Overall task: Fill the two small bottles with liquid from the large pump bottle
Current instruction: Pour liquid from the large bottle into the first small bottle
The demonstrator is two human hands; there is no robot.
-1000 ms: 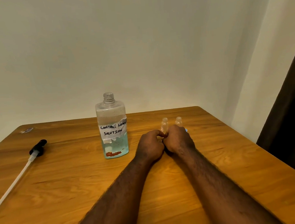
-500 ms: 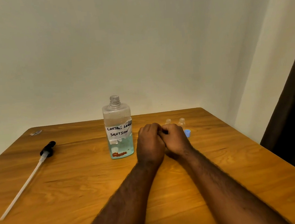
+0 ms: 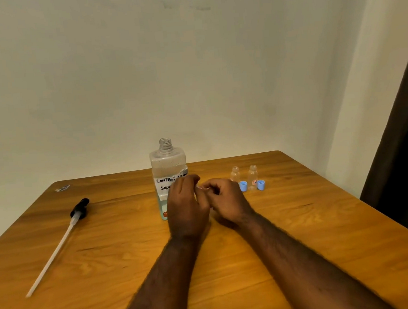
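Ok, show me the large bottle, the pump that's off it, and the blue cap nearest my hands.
large bottle (image 3: 168, 163): head view, on the clear shoulder below its open neck.
pump (image 3: 80, 208): head view, on its black head.
blue cap (image 3: 243, 186): head view, on its side wall.

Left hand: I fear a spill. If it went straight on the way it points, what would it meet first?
Probably the large bottle: the left hand points away from the person and overlaps its lower half in the picture, though the gap between them is unclear.
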